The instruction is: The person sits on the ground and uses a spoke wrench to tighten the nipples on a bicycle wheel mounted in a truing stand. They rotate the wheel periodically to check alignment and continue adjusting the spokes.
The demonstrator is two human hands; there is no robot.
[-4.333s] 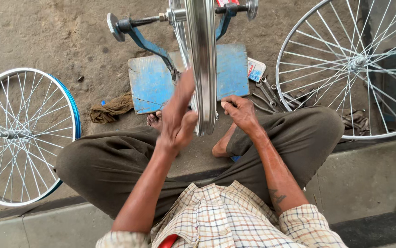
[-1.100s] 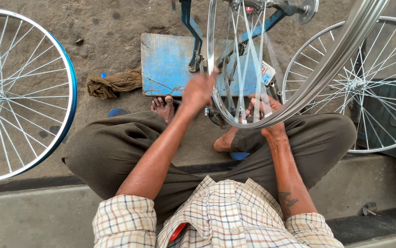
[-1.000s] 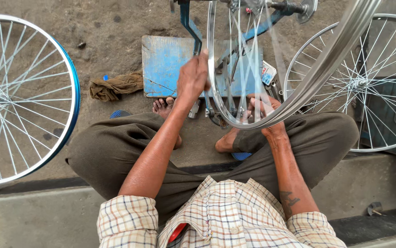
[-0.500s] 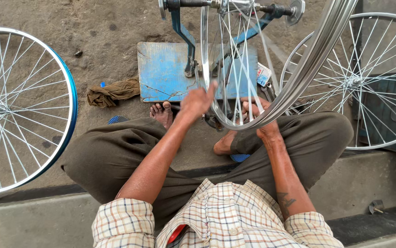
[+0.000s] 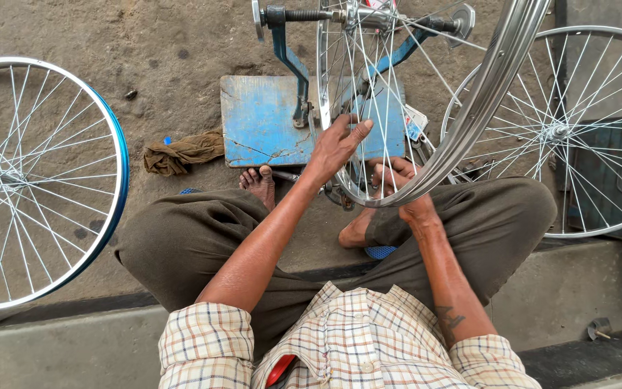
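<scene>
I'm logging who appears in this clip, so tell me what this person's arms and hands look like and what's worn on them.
Both hands, left hand and right hand, are bare, with no gloves, rings or watch visible. The forearms are uncovered. A checked shirt in cream, blue and orange has its sleeves rolled to about the elbows. The right forearm carries a small dark tattoo.

3 wheels [image 5: 426, 108], 1 rag [image 5: 181, 153], 1 blue stand [image 5: 268, 119].

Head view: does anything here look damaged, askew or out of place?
The blue-painted flat base plate of the wheel stand looks worn: paint scraped, a crack line running across it, and a chipped corner. A crumpled brown rag lies loose on the ground beside it. The silver spoked wheel in the stand shows no visible damage.
</scene>
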